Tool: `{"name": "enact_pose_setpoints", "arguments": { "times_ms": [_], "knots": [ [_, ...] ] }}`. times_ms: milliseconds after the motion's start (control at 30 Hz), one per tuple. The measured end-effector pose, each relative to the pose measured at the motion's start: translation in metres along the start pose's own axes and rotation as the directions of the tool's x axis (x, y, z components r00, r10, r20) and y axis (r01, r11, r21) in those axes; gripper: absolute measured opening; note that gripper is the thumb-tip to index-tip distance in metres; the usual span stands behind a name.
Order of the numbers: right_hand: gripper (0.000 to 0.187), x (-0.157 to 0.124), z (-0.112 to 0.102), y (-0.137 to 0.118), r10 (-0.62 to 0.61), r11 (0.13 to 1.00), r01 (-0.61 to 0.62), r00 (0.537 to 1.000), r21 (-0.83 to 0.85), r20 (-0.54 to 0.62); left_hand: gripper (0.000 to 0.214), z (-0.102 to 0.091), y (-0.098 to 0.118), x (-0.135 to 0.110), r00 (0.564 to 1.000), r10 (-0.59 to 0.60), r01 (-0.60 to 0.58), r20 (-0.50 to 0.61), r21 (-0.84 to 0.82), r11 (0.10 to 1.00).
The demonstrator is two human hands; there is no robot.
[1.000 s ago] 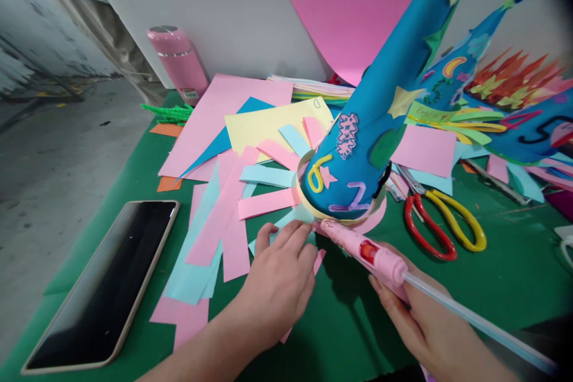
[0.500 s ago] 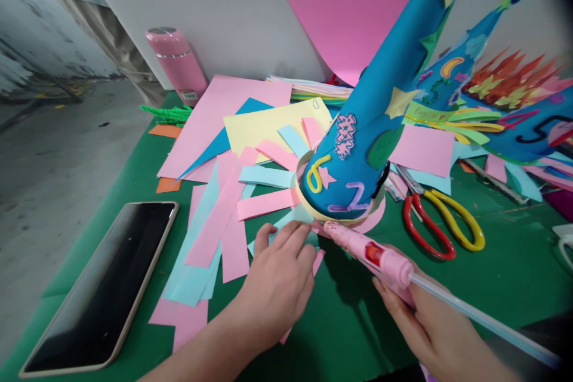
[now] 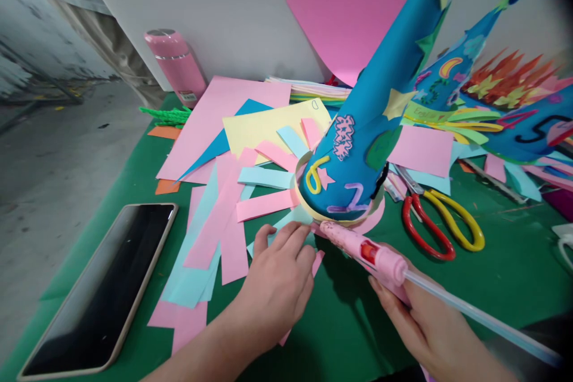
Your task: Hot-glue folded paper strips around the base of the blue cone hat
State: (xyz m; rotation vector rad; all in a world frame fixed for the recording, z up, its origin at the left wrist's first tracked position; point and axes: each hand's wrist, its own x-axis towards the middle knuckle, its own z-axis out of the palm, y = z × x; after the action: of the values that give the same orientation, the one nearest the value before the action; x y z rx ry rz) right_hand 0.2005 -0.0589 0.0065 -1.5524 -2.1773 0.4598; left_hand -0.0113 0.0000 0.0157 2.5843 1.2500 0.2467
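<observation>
paper cone (image 3: pixel 376 92), smooth — right hand (image 3: pixel 421 310) grips plastic glue gun (image 3: pixel 349 239), left hand (image 3: pixel 278 280) unclenched on strips (image 3: pixel 295 215).

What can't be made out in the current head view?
All head view:
- Underside of the pink glue gun, any trigger included: hidden by the right-hand grip.
- Whatever lies directly under the left-hand grip: covered by that hand.
- Far side of the tall blue cone: hidden by its near side.
- Hat with the black 5: cut off by the right edge.
- Flask label: too small to read.
</observation>
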Motion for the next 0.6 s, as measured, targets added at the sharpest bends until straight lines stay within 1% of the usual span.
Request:
{"name": "enact_pose_setpoints", "arguments": {
  "times_ms": [167, 367, 600],
  "knots": [
    [0.039, -0.0072, -0.0009, 0.003, 0.005, 1.0, -0.005, 1.0, -0.002, -0.003, 0.021, 0.0005, -0.0003, -0.001, 1.0, 0.006, -0.006, -0.006, 0.005, 1.0],
    [0.038, -0.0051, -0.0025, -0.0006, 0.015, 1.0, -0.015, 0.999, -0.002, -0.037, 0.021, 0.0013, -0.0005, -0.0012, 1.0, 0.008, -0.008, -0.01, 0.005, 1.0],
    [0.038, -0.0097, -0.0053, 0.0002, 0.038, 0.999, -0.038, 0.999, -0.019, -0.022, 0.021, 0.0013, 0.0, -0.0013, 1.0, 0.014, -0.013, -0.011, 0.006, 1.0]
  ]
}}
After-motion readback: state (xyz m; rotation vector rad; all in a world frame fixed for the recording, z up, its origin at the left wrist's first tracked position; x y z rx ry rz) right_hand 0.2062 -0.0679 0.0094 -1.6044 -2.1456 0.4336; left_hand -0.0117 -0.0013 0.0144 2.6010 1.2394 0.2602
